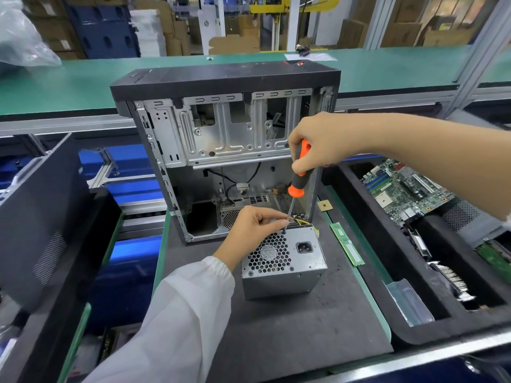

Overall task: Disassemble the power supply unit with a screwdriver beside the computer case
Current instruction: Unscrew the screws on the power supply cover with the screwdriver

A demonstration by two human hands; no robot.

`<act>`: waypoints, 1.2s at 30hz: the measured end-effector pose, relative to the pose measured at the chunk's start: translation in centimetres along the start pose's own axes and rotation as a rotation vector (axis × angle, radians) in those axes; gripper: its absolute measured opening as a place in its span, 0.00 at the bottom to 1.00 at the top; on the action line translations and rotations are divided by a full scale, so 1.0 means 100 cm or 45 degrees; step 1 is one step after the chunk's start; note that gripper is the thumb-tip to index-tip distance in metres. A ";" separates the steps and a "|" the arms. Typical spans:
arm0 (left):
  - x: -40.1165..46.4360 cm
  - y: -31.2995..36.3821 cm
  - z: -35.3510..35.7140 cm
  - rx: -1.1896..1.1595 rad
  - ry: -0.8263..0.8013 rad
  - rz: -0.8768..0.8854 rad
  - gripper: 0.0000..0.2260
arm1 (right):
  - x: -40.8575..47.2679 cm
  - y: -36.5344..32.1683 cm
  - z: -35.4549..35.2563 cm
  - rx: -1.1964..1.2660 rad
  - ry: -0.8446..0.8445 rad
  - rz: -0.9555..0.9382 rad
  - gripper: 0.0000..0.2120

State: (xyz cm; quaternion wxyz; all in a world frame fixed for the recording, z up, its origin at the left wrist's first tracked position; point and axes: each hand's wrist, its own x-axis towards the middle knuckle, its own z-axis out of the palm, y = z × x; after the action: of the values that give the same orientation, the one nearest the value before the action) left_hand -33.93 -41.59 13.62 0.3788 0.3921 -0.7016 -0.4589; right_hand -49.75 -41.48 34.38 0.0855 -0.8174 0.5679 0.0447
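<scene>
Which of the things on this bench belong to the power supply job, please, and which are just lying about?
In the job:
power supply unit
screwdriver, gripped by the right hand
left hand, fingers at the screwdriver tip
computer case, beside the unit

Lying about:
memory stick
motherboard in its tray
processor chip

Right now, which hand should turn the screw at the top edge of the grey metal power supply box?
Right hand: it grips the orange-and-black screwdriver, tip at that screw. Left hand pinches the shaft, steadying it.

motherboard (406, 189) in right foam tray (359, 261) | RAM stick (347, 244) | cardboard boxes (354, 31)
</scene>
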 end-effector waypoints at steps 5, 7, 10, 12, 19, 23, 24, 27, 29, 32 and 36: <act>-0.001 0.000 -0.002 -0.041 -0.069 0.023 0.06 | 0.005 -0.017 0.003 -0.314 -0.150 0.016 0.24; -0.002 0.003 -0.002 -0.098 -0.099 -0.005 0.08 | 0.008 -0.025 0.003 -0.483 -0.143 -0.005 0.26; 0.000 0.007 -0.005 -0.192 -0.116 -0.005 0.10 | 0.013 -0.034 0.000 -0.650 -0.157 -0.086 0.27; 0.001 0.010 -0.006 -0.220 -0.101 0.036 0.10 | 0.017 -0.038 -0.002 -0.747 -0.204 -0.154 0.24; 0.002 0.004 0.005 -0.241 0.009 0.071 0.09 | 0.015 -0.021 -0.016 -0.639 -0.399 -0.306 0.09; 0.002 0.004 0.006 -0.256 0.010 0.063 0.07 | 0.014 -0.023 -0.012 -0.729 -0.279 -0.441 0.13; 0.002 0.003 0.006 -0.257 0.028 0.061 0.07 | 0.015 -0.024 -0.011 -0.717 -0.231 -0.464 0.14; 0.002 0.002 0.006 -0.248 0.084 0.046 0.06 | 0.014 -0.028 -0.020 -0.459 -0.205 -0.262 0.20; 0.002 0.002 0.008 -0.247 0.090 0.033 0.06 | 0.013 -0.031 -0.023 -0.339 -0.264 0.014 0.31; 0.002 0.003 0.009 -0.222 0.058 0.027 0.07 | 0.018 -0.034 -0.014 -0.533 -0.240 0.040 0.31; 0.000 0.003 0.005 -0.201 0.025 0.009 0.08 | 0.020 -0.023 -0.014 -0.567 -0.234 -0.235 0.16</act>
State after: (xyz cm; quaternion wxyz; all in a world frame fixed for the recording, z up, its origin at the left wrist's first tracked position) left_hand -34.42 -41.39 13.76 0.4170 0.3632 -0.6607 -0.5076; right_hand -46.90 -42.76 35.67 -0.0417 -0.8570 0.4568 0.2347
